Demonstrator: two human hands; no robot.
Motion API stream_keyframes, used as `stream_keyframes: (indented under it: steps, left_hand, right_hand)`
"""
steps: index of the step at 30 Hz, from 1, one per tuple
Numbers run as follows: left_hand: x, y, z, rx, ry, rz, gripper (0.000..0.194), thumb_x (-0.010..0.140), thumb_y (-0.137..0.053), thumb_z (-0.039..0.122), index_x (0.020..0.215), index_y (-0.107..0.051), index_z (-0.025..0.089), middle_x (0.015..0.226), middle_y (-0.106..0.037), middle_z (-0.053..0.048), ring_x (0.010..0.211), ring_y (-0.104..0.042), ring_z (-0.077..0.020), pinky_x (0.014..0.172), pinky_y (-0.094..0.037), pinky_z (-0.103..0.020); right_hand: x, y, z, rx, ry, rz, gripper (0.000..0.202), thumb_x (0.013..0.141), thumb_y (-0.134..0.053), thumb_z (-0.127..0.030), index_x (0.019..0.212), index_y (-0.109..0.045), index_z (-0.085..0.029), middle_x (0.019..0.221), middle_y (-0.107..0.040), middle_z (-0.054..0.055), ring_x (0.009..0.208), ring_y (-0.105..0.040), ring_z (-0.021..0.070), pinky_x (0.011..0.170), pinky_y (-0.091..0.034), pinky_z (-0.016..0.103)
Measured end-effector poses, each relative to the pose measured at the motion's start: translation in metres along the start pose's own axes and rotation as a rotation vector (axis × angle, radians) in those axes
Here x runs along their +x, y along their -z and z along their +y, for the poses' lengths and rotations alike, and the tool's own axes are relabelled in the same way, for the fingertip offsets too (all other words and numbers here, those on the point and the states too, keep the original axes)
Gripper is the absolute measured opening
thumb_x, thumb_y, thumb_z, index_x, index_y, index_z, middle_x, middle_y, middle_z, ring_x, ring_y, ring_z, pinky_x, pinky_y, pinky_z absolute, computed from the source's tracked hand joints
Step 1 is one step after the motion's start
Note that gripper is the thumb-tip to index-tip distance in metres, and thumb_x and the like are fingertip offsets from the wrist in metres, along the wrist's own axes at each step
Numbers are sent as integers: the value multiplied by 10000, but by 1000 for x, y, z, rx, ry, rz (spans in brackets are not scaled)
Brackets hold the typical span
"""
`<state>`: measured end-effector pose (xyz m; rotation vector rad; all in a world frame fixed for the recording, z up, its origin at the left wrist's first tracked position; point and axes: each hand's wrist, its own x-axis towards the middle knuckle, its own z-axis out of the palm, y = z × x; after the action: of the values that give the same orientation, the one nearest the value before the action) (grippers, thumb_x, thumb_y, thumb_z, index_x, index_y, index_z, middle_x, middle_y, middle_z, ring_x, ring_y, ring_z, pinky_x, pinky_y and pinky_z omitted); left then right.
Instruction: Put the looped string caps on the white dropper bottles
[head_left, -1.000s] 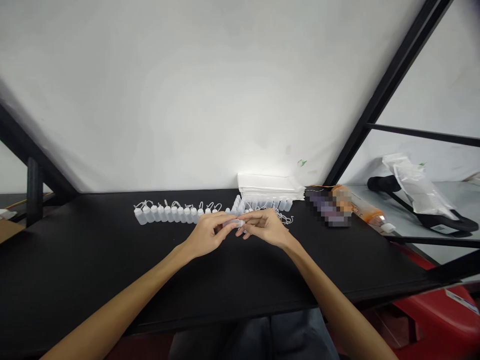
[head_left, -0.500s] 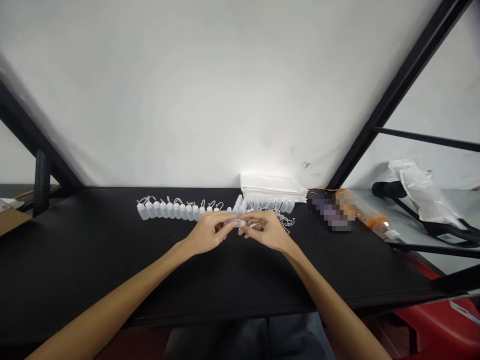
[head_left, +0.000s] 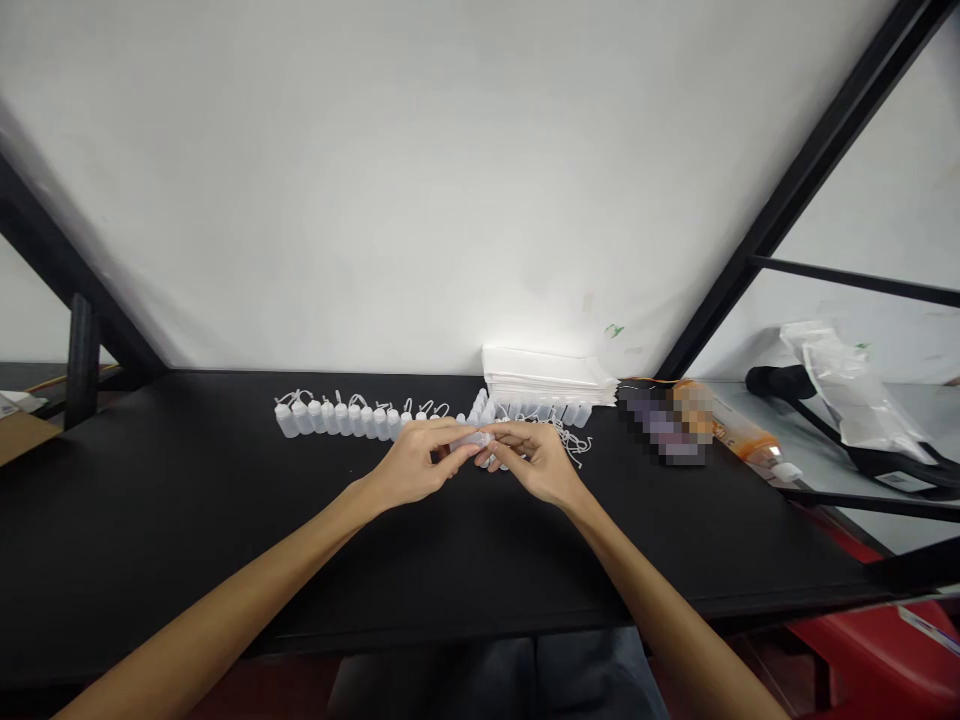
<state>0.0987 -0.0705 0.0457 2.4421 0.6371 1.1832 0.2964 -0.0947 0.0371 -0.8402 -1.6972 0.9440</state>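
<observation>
Between my hands lies a small translucent plastic bottle (head_left: pixel 469 440), tipped on its side over the black table. My left hand (head_left: pixel 411 462) is closed around its body, thumb toward me. At the bottle's right end, my right hand (head_left: pixel 534 460) pinches with thumb and fingers around the white cap area; the fingers partly hide it. Behind my left hand stands a row of similar small bottles (head_left: pixel 352 420) with white caps, some with white loops on top. Loose white cords or loops (head_left: pixel 577 446) lie just beyond my right hand.
A stack of white sheets or bags (head_left: pixel 547 375) sits against the wall, with more small bottles (head_left: pixel 574 412) before it. Rightward are a blurred purple object (head_left: pixel 664 425) and an orange-labelled bottle (head_left: pixel 750 445) on its side. Black frame bars (head_left: pixel 795 150) rise at the right. A cardboard piece (head_left: pixel 26 435) is at far left.
My right fingers have shifted slightly around the cap end, and the thumb has moved a little. The bottle stays in my left hand. The view has shifted very slightly.
</observation>
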Motion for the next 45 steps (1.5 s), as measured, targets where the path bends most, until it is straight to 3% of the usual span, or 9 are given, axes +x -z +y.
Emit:
stream_keyframes:
  steps: [6,17,24,28,35,45]
  left_hand:
    - [-1,0,-1,119,-132,28,258,954,-520,217,1141,-687,158,756,-676,-38,628,-592,-110,567,-493,-220]
    - [-6,-1,-4,242,-222,-29,245,959,-499,185,1145,-651,140,892,-672,-81,725,-621,-136,633,-533,-257]
    - [-4,-7,-1,187,-178,142,246,924,-562,177,1145,-670,172,957,-705,-80,790,-674,-146,689,-581,-262]
    - [-5,-11,1,222,-224,207,222,910,-577,135,1114,-666,142,944,-706,-92,795,-676,-148,702,-585,-265]
    - [-10,-13,-6,308,-321,182,317,907,-559,89,1215,-595,156,1019,-685,-99,890,-670,-165,747,-591,-285]
    - [-10,-14,0,244,-125,172,434,932,-532,159,1364,-494,142,942,-638,-70,722,-601,-124,684,-550,-272]
  right_hand:
    - [0,-1,2,25,-13,5,304,856,-656,-388,1035,-746,-160,753,-739,80,690,-721,199,632,-619,331]
    - [-1,5,0,7,-78,-35,227,805,-705,-305,954,-744,-139,746,-740,78,674,-724,197,647,-616,332]
    - [2,11,-14,160,-96,-74,256,825,-687,-340,998,-710,-153,784,-726,73,762,-726,216,661,-623,350]
    - [3,10,-16,222,-95,-64,249,842,-674,-363,990,-702,-165,784,-712,55,742,-731,210,629,-619,329]
    - [3,8,-5,199,-122,-78,306,824,-692,-377,1006,-708,-131,751,-720,66,702,-738,215,619,-614,325]
    - [3,6,-6,168,-65,-23,275,825,-694,-329,1032,-727,-151,749,-741,60,657,-708,173,620,-612,314]
